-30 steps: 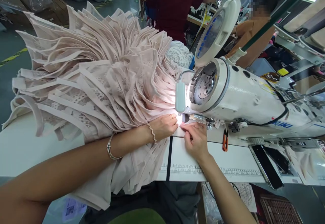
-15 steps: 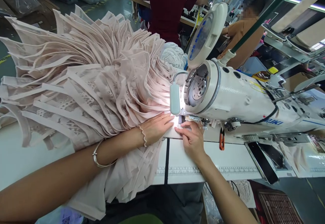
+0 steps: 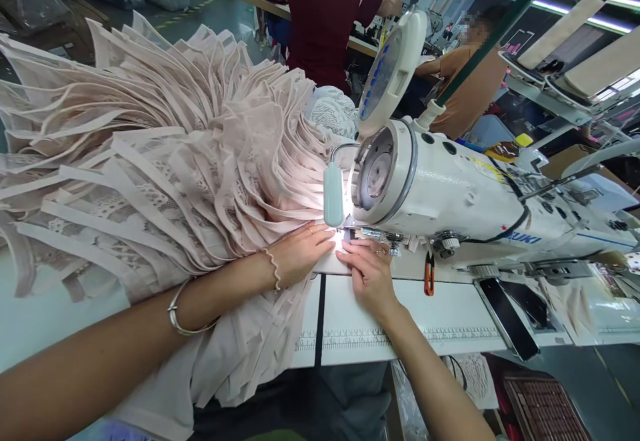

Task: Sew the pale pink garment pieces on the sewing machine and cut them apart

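A large heap of pale pink lace-trimmed garment pieces (image 3: 200,127) covers the left of the sewing table. My left hand (image 3: 303,251) lies flat on this fabric, fingers stretched toward the lit needle area. Opposite it, my right hand (image 3: 370,271) has its thumb and fingers close together at the fabric edge beside the presser foot. The fabric between the fingertips is small and washed out by the lamp. Above both hands is the white sewing machine (image 3: 450,187), with a small green lamp (image 3: 333,194) by its head. The needle itself is hidden.
Orange-handled thread snips (image 3: 429,274) lie right of my right hand, and a phone (image 3: 506,317) farther right. A ruler strip (image 3: 410,337) runs along the table's front edge. A round magnifier-like disc (image 3: 393,74) rises above the machine. Two people sit beyond.
The whole view has shifted slightly, so things sit a little farther left. Both hands keep their places by the needle. The machine's exposed round wheel looks more blurred now.
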Demonstrator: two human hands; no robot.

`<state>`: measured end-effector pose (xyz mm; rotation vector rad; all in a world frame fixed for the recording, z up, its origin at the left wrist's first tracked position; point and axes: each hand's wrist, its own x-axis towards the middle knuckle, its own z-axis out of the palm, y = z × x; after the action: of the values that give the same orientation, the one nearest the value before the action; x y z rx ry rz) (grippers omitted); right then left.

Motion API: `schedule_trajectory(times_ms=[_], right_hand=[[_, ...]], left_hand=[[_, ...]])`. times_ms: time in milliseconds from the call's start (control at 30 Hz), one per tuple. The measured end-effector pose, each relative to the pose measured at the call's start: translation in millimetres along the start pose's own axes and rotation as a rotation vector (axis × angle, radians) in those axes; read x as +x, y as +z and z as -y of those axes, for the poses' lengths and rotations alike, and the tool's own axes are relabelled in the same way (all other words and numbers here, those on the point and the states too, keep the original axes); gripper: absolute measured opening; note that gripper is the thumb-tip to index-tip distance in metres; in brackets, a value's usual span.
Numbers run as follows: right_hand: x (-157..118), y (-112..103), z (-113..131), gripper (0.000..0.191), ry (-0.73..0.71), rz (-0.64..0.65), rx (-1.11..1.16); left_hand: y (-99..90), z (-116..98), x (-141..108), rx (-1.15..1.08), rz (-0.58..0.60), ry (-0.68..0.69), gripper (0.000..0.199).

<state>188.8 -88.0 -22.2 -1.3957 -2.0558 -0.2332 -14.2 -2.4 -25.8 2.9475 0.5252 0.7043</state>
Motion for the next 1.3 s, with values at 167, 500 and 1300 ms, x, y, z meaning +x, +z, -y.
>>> schedule_trajectory(times_ms=[167,500,1300], right_hand=[[1.2,1.2,-2.2,0.041,-0.014,0.039,-0.015],[6.8,5.3,-7.2,0.042,-0.007,0.064,-0.074],[14.3,9.8,-19.0,0.055,0.13,0.289,-0.37]], left_hand=[[2.5,0.2,2.5,0.037,0.021,-0.058,0.037],[-8.1,-0.2,14.1,-0.01,0.116,-0.103,0.036],[-10.7,-8.9,23.9,0.314,0.037,-0.182,0.031]])
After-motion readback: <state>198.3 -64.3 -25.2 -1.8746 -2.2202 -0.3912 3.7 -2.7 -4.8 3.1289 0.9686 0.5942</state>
